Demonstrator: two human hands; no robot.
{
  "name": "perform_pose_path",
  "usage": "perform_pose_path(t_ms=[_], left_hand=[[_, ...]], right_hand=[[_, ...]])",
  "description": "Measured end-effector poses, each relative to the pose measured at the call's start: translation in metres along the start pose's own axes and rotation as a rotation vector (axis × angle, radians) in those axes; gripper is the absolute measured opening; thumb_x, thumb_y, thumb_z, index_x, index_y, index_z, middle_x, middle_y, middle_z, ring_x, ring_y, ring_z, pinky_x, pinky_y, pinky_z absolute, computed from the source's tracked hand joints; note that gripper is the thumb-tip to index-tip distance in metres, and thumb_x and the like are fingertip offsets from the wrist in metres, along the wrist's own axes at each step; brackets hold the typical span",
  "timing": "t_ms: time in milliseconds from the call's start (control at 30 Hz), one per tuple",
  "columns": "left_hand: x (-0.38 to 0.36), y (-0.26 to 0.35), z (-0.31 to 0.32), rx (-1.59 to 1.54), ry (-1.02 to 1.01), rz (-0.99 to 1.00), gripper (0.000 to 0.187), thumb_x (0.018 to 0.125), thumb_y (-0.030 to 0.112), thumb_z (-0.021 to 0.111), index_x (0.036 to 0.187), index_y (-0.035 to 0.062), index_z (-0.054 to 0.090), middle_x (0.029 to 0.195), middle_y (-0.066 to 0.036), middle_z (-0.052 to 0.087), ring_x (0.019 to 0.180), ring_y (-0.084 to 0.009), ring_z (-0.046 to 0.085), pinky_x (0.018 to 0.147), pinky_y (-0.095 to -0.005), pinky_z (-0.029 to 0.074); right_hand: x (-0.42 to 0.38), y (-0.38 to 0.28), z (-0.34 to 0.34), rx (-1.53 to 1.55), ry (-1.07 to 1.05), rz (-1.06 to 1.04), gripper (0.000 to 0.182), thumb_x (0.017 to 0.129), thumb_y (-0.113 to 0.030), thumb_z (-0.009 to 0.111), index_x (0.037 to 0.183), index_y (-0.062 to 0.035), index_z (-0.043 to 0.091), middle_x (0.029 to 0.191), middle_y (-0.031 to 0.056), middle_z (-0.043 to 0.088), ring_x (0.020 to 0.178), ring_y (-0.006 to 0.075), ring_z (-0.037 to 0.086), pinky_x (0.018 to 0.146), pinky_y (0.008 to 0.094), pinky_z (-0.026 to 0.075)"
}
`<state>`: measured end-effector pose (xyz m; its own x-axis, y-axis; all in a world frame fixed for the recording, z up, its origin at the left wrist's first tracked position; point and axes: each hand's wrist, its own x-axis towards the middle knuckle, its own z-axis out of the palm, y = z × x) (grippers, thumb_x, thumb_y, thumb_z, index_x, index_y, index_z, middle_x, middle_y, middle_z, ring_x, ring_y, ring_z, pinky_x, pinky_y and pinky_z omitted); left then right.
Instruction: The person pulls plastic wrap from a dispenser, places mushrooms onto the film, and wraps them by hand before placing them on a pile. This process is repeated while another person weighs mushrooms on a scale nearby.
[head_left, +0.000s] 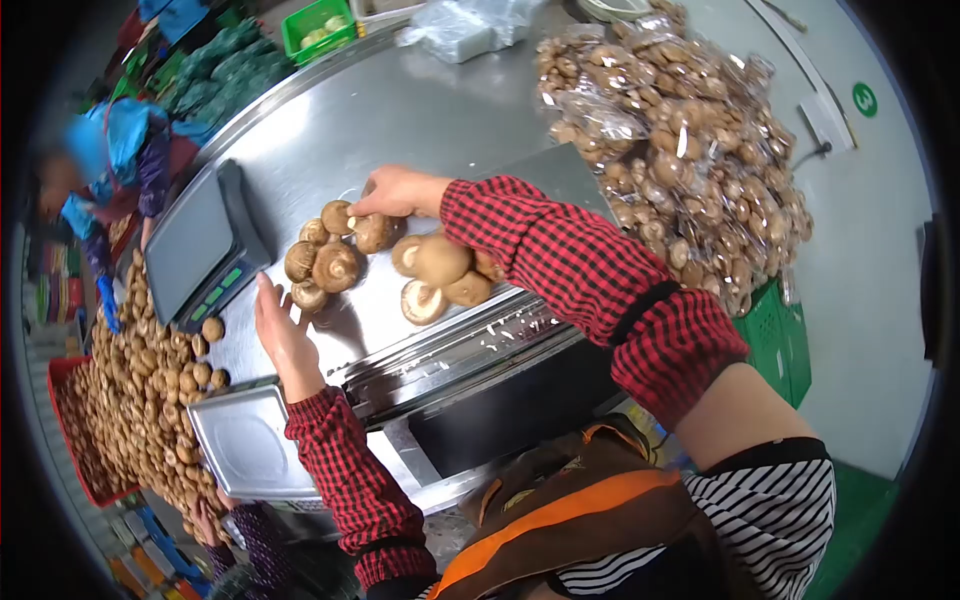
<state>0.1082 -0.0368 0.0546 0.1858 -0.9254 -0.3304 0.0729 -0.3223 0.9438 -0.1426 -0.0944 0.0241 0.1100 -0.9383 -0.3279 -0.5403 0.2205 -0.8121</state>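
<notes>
Item: loose mushrooms [385, 262] on the steel tray [500, 335], right of the scale [205, 245].

Risk — a mushroom at the tray's near edge could roll off if a sleeve nudges the cluster.

Right hand [398, 192]: reaches over from the far side, fingers pinching one mushroom [373, 232] at the cluster's far edge.

Left hand [280, 335]: open, palm flat, beside the cluster toward the scale — apparently touching nothing.

Bagged mushrooms [680, 150] heaped beyond the tray; a co-worker's pile [140, 390] left of the scale.
</notes>
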Motion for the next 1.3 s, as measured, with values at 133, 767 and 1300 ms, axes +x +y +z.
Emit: perform_pose_path(t_ms=[133, 767, 1300], left_hand=[[0.025, 0.009, 0.04, 0.045, -0.11, -0.014, 0.086, 0.086, 0.059, 0.061, 0.144, 0.0008, 0.034, 0.144, -0.021, 0.038, 0.129, -0.031, 0.041, 0.099, -0.0473, 0.039], [-0.042, 0.007, 0.285, 0.478, -0.876, -0.214, 0.083, 0.09, 0.061, 0.052, 0.143, -0.0012, 0.037, 0.148, -0.026, 0.03, 0.139, -0.0373, 0.027, 0.111, -0.0545, 0.023], [-0.055, -0.027, 0.03, 0.208, -0.274, 0.008, 0.062, 0.096, 0.046, 0.052, 0.133, -0.0033, 0.047, 0.126, -0.019, 0.058, 0.116, -0.0267, 0.054, 0.1, -0.0383, 0.041]], right_hand=[[-0.008, 0.02, -0.027, 0.085, 0.162, 0.081, 0.053, 0.078, -0.041, 0.074, 0.102, 0.0062, 0.069, 0.098, 0.0224, 0.069, 0.091, 0.0283, 0.066, 0.08, 0.0362, 0.051], [-0.257, 0.152, -0.131, 0.541, 0.506, 0.344, 0.041, 0.093, -0.028, 0.062, 0.118, 0.0047, 0.059, 0.101, 0.0068, 0.065, 0.09, 0.0104, 0.06, 0.074, 0.0251, 0.049], [-0.224, 0.053, -0.003, -0.129, 0.48, -0.133, 0.055, 0.094, -0.032, 0.057, 0.133, 0.0044, 0.045, 0.131, 0.0219, 0.047, 0.124, 0.0358, 0.046, 0.106, 0.0398, 0.037]])
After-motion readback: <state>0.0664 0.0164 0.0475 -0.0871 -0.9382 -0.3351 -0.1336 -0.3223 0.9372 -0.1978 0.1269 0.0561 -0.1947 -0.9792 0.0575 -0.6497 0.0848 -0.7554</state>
